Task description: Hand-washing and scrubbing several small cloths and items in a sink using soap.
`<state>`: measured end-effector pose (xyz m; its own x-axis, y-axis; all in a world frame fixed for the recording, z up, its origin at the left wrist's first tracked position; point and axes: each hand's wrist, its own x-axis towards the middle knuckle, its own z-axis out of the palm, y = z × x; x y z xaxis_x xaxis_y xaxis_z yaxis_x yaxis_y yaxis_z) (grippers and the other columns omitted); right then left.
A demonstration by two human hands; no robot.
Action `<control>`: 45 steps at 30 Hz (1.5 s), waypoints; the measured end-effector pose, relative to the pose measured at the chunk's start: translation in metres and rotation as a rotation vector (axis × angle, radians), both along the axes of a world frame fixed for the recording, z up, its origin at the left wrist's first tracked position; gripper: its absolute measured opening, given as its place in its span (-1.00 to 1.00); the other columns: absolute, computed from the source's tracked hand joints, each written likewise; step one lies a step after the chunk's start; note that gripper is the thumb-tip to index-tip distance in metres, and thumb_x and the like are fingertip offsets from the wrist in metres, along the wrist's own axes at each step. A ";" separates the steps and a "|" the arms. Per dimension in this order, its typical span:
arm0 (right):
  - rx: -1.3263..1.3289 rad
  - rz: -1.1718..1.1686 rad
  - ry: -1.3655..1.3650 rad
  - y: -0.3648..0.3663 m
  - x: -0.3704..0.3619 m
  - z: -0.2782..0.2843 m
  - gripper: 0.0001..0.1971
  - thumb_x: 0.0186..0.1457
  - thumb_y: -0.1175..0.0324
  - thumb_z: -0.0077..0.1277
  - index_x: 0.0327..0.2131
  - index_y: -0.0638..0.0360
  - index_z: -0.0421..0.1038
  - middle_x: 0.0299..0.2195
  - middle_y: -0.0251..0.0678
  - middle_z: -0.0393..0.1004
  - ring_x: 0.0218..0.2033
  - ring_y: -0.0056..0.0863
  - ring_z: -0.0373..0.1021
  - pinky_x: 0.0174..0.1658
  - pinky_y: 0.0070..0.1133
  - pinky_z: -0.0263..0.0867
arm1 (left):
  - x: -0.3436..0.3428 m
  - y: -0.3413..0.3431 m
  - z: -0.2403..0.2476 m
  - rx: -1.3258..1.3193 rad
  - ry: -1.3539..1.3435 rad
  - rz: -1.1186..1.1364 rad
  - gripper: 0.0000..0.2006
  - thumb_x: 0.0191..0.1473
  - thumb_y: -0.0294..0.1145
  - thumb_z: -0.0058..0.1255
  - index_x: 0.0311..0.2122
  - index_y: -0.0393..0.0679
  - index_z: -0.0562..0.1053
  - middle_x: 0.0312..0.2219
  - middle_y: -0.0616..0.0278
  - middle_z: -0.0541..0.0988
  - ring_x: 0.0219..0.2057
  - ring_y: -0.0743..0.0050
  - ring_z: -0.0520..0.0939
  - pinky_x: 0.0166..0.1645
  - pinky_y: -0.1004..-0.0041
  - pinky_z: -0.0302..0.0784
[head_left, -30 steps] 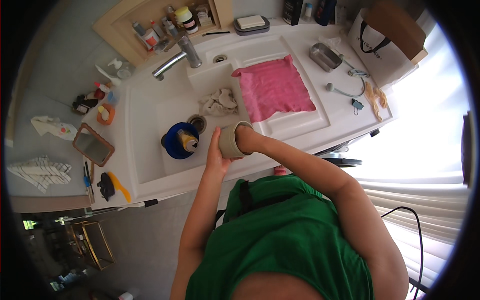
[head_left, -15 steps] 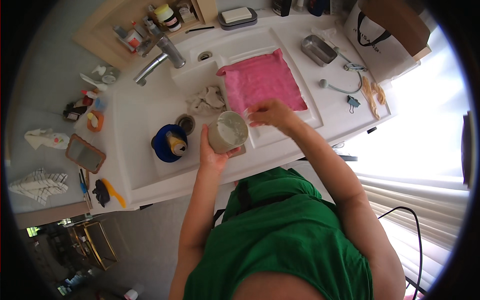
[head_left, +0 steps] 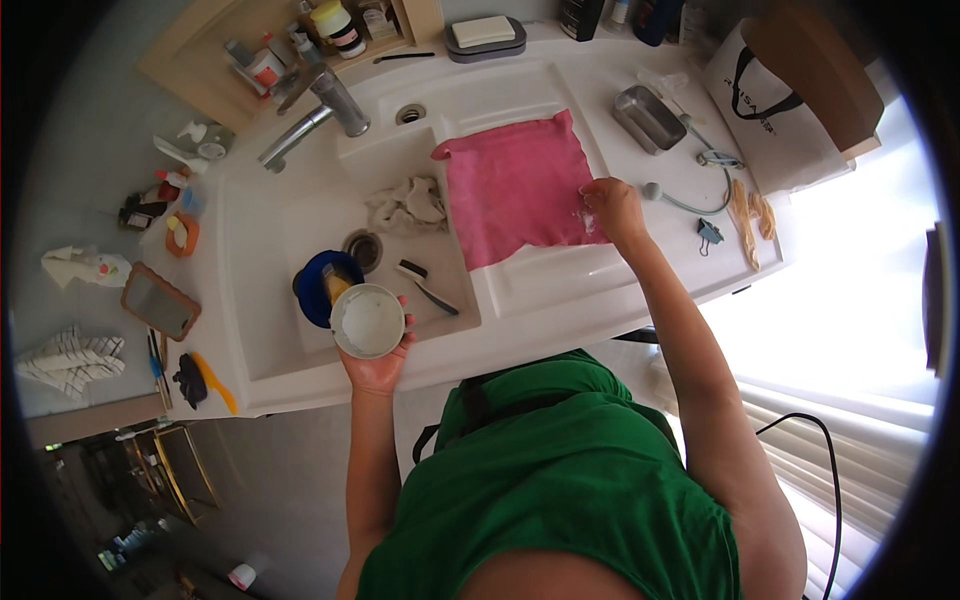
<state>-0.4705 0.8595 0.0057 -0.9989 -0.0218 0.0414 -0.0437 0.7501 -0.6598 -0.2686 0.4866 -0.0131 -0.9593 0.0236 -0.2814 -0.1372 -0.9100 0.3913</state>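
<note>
My left hand [head_left: 378, 372] is wrapped round a pale round tub [head_left: 337, 330], its mouth turned toward me, with white stuff [head_left: 368, 320] inside. The tub is over the near part of the sink and covers part of a blue bowl [head_left: 312, 292] that has a yellow can [head_left: 337, 283] in it. Over the right edge of a pink cloth [head_left: 515, 185], spread flat on the ribbed drainboard, my right hand [head_left: 617, 212] pinches its fingers together. White powder [head_left: 588, 218] shows at the fingertips and on the cloth below them.
In the sink are a scrub brush [head_left: 428, 288], a crumpled pale rag [head_left: 408, 207] and the drain [head_left: 363, 250]. The faucet [head_left: 322, 115] juts over its far side. Right of the cloth are a metal tray [head_left: 649, 118], a stethoscope-like tube [head_left: 700, 212], a binder clip [head_left: 709, 236] and tan gloves [head_left: 744, 222].
My left hand has brought the tub left and nearer to me, uncovering the brush. My right hand has moved from beside the tub to the cloth's right side, where white powder now shows.
</note>
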 end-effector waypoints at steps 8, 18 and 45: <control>0.105 0.039 0.193 -0.011 -0.085 -0.013 -0.85 -0.02 0.51 0.00 -0.37 0.18 0.57 -0.36 -0.08 0.55 -0.28 -0.15 0.49 -0.17 -0.39 0.38 | -0.008 -0.002 0.001 0.123 -0.018 0.041 -0.29 0.08 0.27 -0.22 0.14 -0.14 0.26 0.02 -0.25 0.38 -0.15 -0.23 0.54 -0.17 0.08 0.60; 0.152 0.216 0.111 -0.061 -0.136 -0.012 -0.87 0.03 0.47 0.01 -0.33 0.15 0.54 -0.27 -0.17 0.51 -0.20 -0.19 0.44 -0.11 -0.39 0.36 | -0.010 0.000 -0.002 0.274 -0.044 0.036 -0.19 0.04 0.34 -0.22 0.21 -0.13 0.17 0.04 -0.39 0.29 -0.10 -0.40 0.47 -0.14 -0.09 0.52; -0.024 0.613 0.364 -0.148 0.022 -0.025 -0.62 -0.04 0.65 -0.14 -0.09 0.30 0.42 -0.01 -0.02 0.39 0.04 -0.11 0.33 0.09 -0.41 0.29 | -0.020 0.001 -0.003 0.220 -0.241 0.168 -0.20 0.05 0.36 -0.26 0.17 -0.17 0.21 0.00 -0.36 0.35 -0.16 -0.33 0.52 -0.19 -0.01 0.58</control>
<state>-0.4488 0.7119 -0.0197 -0.7298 -0.5698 0.3777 -0.6738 0.5058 -0.5387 -0.2885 0.4875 -0.0159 -0.8616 -0.0431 -0.5057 -0.0437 -0.9864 0.1584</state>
